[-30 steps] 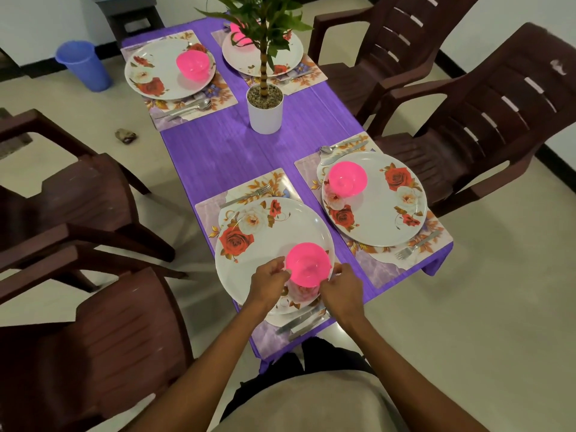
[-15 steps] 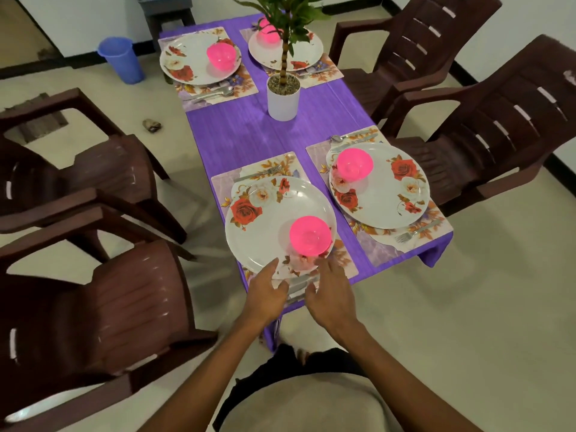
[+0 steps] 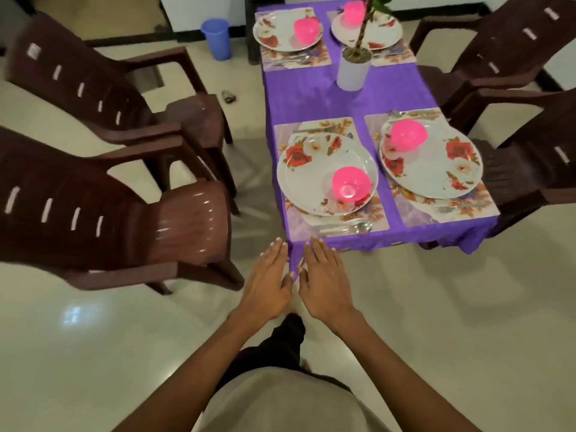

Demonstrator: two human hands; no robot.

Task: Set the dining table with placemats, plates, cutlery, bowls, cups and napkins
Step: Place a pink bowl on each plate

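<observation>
A purple-clothed table (image 3: 314, 98) carries several place settings, each a floral placemat with a flowered white plate and a pink bowl. On the near left plate (image 3: 311, 182) sits a pink bowl (image 3: 351, 184). A spoon and other cutlery (image 3: 346, 228) lie on the near left placemat (image 3: 299, 230), in front of that plate. The near right plate (image 3: 442, 173) holds another pink bowl (image 3: 408, 134). My left hand (image 3: 268, 280) and right hand (image 3: 324, 279) hover side by side just short of the table's near edge, fingers straight, holding nothing.
Dark brown plastic chairs stand on the left (image 3: 124, 219) and on the right (image 3: 530, 145) of the table. A potted plant in a white pot (image 3: 353, 71) stands mid-table. A blue bucket (image 3: 216, 39) sits on the floor at the back.
Both hands let go of the pink bowl on the near left plate and drew back off the table. The view backed away from the table.
</observation>
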